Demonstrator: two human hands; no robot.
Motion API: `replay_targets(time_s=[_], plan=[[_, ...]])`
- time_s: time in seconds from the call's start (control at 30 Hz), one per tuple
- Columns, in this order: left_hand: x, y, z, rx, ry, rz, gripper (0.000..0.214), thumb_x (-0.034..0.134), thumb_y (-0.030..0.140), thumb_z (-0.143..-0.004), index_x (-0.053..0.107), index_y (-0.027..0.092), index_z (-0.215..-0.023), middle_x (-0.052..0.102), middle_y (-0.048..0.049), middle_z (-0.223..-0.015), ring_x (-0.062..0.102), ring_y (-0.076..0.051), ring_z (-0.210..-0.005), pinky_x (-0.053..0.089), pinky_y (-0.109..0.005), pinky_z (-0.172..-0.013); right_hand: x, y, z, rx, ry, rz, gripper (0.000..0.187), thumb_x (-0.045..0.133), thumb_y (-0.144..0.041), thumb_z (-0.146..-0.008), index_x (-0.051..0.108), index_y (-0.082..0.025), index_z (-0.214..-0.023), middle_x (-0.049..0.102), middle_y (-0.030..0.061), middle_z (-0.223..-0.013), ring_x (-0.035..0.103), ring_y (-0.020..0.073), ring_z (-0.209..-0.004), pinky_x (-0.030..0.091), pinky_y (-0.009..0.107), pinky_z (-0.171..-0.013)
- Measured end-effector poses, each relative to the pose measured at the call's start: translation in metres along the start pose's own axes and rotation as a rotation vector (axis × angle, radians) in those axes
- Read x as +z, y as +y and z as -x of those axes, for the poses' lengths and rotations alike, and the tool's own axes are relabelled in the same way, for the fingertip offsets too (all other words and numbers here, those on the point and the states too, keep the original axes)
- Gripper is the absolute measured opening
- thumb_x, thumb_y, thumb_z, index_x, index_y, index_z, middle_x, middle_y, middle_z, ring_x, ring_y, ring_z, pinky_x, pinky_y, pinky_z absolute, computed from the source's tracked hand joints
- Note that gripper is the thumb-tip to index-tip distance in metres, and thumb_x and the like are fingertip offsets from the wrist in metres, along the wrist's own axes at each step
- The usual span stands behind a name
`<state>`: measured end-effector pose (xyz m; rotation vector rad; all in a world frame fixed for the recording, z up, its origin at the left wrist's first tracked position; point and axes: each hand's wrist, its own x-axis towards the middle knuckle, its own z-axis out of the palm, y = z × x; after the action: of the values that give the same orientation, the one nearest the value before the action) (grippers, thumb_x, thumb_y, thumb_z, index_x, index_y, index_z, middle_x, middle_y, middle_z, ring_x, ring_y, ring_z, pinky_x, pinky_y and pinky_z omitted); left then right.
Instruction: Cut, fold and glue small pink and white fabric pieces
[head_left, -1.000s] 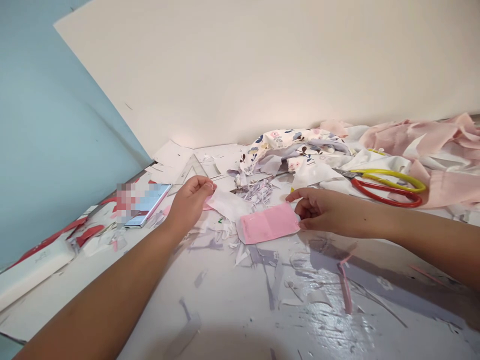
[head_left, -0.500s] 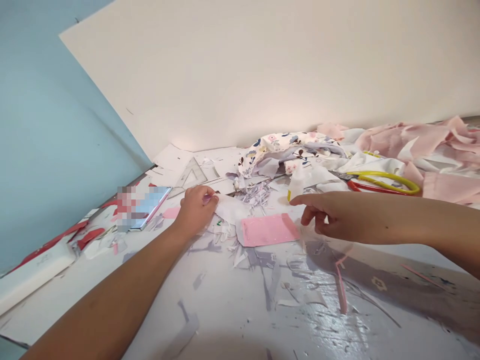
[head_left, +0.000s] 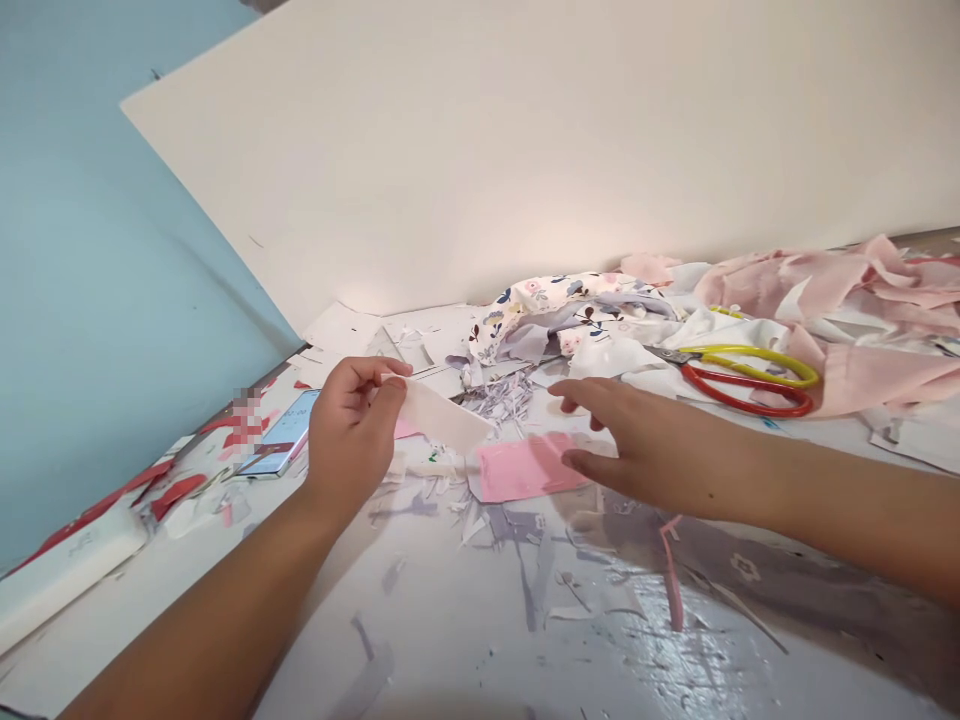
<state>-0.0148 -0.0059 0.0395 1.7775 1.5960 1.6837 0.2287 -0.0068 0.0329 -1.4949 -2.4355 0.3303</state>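
Observation:
My left hand (head_left: pixel 354 425) pinches one end of a thin white piece (head_left: pixel 451 418), paper or cloth, between thumb and fingers. The piece slants down to the right, its free end close to a pink rectangle (head_left: pixel 517 472). That rectangle lies flat on the table with a pale margin along its left side. Over its right end is my right hand (head_left: pixel 630 435), open with fingers apart and nothing in it. Whether its thumb touches the pink piece I cannot tell. Shredded scraps (head_left: pixel 504 398) lie just behind.
Red-and-yellow-handled scissors (head_left: pixel 750 380) lie at the right, by heaped pink cloth (head_left: pixel 802 285). Floral fabric (head_left: pixel 555 295) is bunched at the back. On the left are a phone (head_left: pixel 281 440), red scraps (head_left: pixel 176 493) and a white block (head_left: pixel 71 570). A clear triangle ruler (head_left: pixel 397 345) lies behind.
My left hand has lifted the white piece and come nearer to me. My right hand has opened and shifted left over the pink rectangle. The small white-and-yellow bottle no longer shows.

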Motion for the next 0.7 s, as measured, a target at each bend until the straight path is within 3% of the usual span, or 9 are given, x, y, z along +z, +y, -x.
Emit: replay_targets(time_s=[0.1,0.17,0.27,0.33,0.4,0.47,0.5,0.57,0.7], plan=[[0.003,0.01,0.009,-0.034,-0.007,0.026,0.003,0.05,0.021,-0.075,0.053,0.023,-0.076,0.064,0.0019,-0.09,0.053,-0.01,-0.066,0.04,-0.021,-0.052,0.006,-0.008,0.003,-0.049,0.027,-0.123,0.077,0.05,-0.051,-0.073,0.02,-0.021,-0.138,0.032,0.0122,-0.139,0.041,0.031,-0.119,0.044,0.043,-0.086],[0.008,0.015,0.017,-0.089,-0.059,0.021,0.003,0.053,0.024,-0.075,0.053,0.022,-0.078,0.064,0.0007,-0.092,0.055,-0.011,-0.065,0.041,-0.022,-0.052,0.009,-0.015,0.007,-0.041,-0.017,-0.203,0.092,0.056,-0.057,-0.067,0.011,-0.023,-0.14,0.025,0.0113,-0.143,0.033,0.0326,-0.124,0.041,0.045,-0.089],[0.014,0.02,0.026,-0.166,-0.162,0.039,0.009,0.053,0.029,-0.077,0.049,0.022,-0.073,0.065,0.0003,-0.092,0.056,-0.011,-0.065,0.042,-0.022,-0.053,0.012,-0.025,0.013,-0.01,-0.113,-0.279,0.111,0.065,-0.059,-0.055,0.002,-0.025,-0.141,0.023,0.0119,-0.142,0.033,0.0346,-0.123,0.039,0.047,-0.09],[0.017,0.021,0.029,-0.182,-0.186,0.036,0.011,0.053,0.029,-0.077,0.048,0.021,-0.072,0.065,0.0005,-0.091,0.057,-0.011,-0.069,0.044,-0.022,-0.056,0.013,-0.03,0.017,0.009,-0.116,-0.307,0.114,0.069,-0.057,-0.05,0.006,-0.025,-0.14,0.029,0.013,-0.138,0.037,0.0352,-0.119,0.04,0.047,-0.087],[0.018,0.02,0.03,-0.198,-0.185,0.024,0.011,0.052,0.03,-0.077,0.048,0.021,-0.072,0.065,0.0004,-0.091,0.058,-0.012,-0.073,0.044,-0.023,-0.059,0.014,-0.032,0.018,0.015,-0.083,-0.345,0.09,0.066,-0.053,-0.057,0.027,-0.024,-0.133,0.042,0.0125,-0.127,0.045,0.0321,-0.11,0.044,0.042,-0.079],[0.017,0.019,0.03,-0.232,-0.191,0.023,0.012,0.051,0.031,-0.078,0.047,0.022,-0.072,0.064,0.0004,-0.089,0.058,-0.012,-0.074,0.044,-0.023,-0.06,0.012,-0.03,0.015,0.015,-0.055,-0.402,0.041,0.055,-0.048,-0.072,0.05,-0.023,-0.105,0.055,0.0081,-0.104,0.054,0.0245,-0.09,0.045,0.034,-0.067],[0.017,0.019,0.03,-0.251,-0.197,0.024,0.013,0.051,0.033,-0.078,0.047,0.022,-0.072,0.063,0.0007,-0.085,0.057,-0.012,-0.072,0.044,-0.023,-0.059,0.01,-0.028,0.012,0.02,-0.039,-0.437,0.025,0.048,-0.044,-0.078,0.053,-0.022,-0.089,0.058,0.005,-0.09,0.054,0.0202,-0.079,0.043,0.03,-0.061],[0.016,0.017,0.03,-0.279,-0.221,0.019,0.015,0.05,0.035,-0.077,0.044,0.022,-0.071,0.059,0.0017,-0.073,0.054,-0.012,-0.065,0.042,-0.023,-0.056,0.007,-0.02,0.006,0.055,0.001,-0.524,0.023,0.043,-0.041,-0.082,0.05,-0.021,-0.071,0.052,-0.0008,-0.067,0.049,0.014,-0.06,0.038,0.024,-0.052],[0.014,0.01,0.029,-0.319,-0.402,-0.023,0.017,0.049,0.036,-0.076,0.043,0.022,-0.068,0.045,0.0039,-0.06,0.043,-0.01,-0.053,0.037,-0.023,-0.049,0.003,0.0,-0.004,0.136,0.012,-0.686,0.025,0.052,-0.045,-0.077,0.05,-0.021,-0.071,0.042,-0.0055,-0.058,0.038,0.0096,-0.05,0.029,0.021,-0.045]])
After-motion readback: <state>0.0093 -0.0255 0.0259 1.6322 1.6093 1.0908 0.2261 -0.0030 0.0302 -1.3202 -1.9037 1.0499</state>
